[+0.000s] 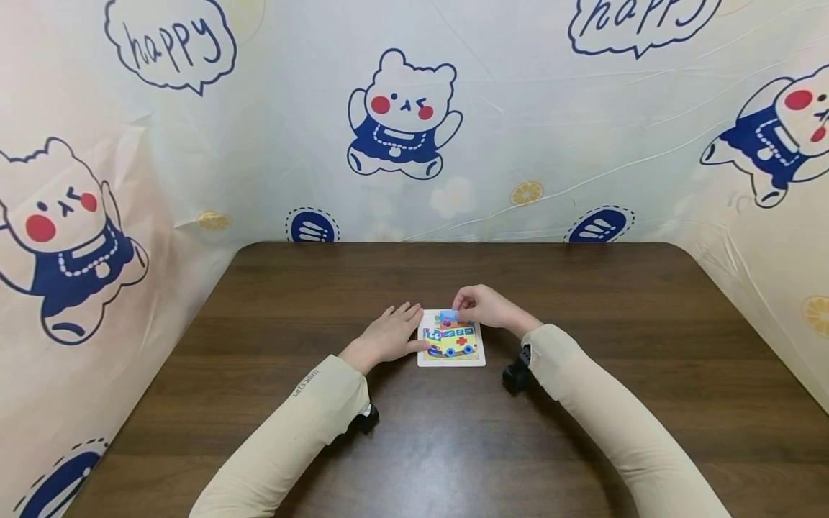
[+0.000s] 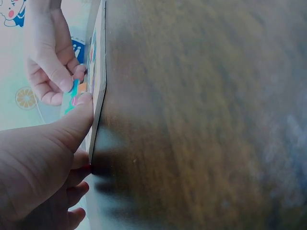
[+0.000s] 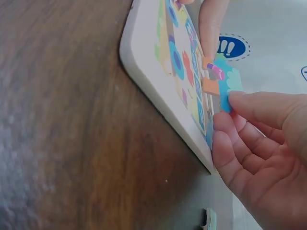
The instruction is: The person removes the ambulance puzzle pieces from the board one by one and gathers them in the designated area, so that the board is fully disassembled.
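Observation:
A square jigsaw puzzle board point(image 1: 453, 363) with a white border lies on the table, showing a yellow ambulance with a face and a red cross. My left hand point(image 1: 388, 337) rests at its left side, fingers spread and fairly straight, the thumb point(image 2: 79, 120) lying on the board. At the board's far edge my right hand point(image 1: 488, 306) pinches a puzzle piece point(image 3: 230, 79) between thumb and fingertips. This piece is blue and orange with a pink detail, and stands tilted up over the upper part of the picture. Whether its lower edge touches the board I cannot tell.
The brown wooden table point(image 1: 570, 288) extends around the board on all sides. Behind and beside it hangs a pale printed backdrop point(image 1: 505, 108) with cartoon bears. A black wrist camera point(image 1: 516, 374) sits under the right cuff, another point(image 1: 367, 419) under the left.

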`<state>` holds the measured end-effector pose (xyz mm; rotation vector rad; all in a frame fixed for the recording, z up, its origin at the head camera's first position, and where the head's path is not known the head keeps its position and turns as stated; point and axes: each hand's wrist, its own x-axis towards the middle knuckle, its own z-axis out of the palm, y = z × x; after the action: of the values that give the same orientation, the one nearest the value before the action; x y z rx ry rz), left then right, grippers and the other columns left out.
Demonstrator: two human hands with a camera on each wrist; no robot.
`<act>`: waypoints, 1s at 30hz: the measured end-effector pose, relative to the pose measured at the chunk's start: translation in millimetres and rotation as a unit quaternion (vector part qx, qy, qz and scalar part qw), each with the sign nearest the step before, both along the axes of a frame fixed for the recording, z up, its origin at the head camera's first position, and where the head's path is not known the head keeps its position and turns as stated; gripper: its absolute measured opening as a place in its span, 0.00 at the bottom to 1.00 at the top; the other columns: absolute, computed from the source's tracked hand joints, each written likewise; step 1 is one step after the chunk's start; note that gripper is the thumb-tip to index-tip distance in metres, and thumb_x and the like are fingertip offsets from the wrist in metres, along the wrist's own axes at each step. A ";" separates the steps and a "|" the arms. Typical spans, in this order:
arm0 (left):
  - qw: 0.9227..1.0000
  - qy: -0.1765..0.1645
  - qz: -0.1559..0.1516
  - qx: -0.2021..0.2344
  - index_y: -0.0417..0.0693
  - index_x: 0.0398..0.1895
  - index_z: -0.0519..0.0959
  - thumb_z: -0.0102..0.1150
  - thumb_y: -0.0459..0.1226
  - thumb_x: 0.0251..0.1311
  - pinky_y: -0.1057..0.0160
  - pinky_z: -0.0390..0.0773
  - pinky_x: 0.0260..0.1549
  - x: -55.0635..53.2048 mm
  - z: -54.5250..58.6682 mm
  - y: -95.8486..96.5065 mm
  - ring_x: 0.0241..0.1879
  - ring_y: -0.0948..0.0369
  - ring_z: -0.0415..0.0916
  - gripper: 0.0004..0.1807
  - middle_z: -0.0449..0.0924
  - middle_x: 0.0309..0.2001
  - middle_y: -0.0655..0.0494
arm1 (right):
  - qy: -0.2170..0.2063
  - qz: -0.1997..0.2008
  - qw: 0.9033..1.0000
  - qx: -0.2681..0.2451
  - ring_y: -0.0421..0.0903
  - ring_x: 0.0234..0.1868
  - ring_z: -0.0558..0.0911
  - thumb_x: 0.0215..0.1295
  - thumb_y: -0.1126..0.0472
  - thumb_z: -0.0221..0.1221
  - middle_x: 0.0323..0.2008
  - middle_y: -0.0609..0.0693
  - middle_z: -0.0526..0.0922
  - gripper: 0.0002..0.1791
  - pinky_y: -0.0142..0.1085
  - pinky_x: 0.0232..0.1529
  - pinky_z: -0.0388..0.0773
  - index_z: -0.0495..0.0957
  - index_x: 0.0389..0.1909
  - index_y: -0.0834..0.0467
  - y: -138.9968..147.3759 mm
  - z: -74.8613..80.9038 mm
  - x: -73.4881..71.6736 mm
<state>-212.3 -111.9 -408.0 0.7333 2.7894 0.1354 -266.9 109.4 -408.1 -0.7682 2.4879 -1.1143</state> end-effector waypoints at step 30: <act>1.000 0.010 -0.015 0.001 0.39 0.69 0.53 0.46 0.56 0.63 0.49 0.46 0.63 1.7 1.2 -1.8 0.68 0.50 0.44 0.40 0.50 0.69 0.46 | -0.013 -0.076 0.997 -0.015 0.47 0.29 0.76 0.62 0.62 0.59 0.28 0.51 0.80 0.07 0.38 0.33 0.76 0.81 0.34 0.63 35.5 11.6 -0.5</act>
<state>-210.6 -113.7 -406.8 0.7808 2.7969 0.1247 -267.4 144.9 -396.5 -0.5772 2.5488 -1.2072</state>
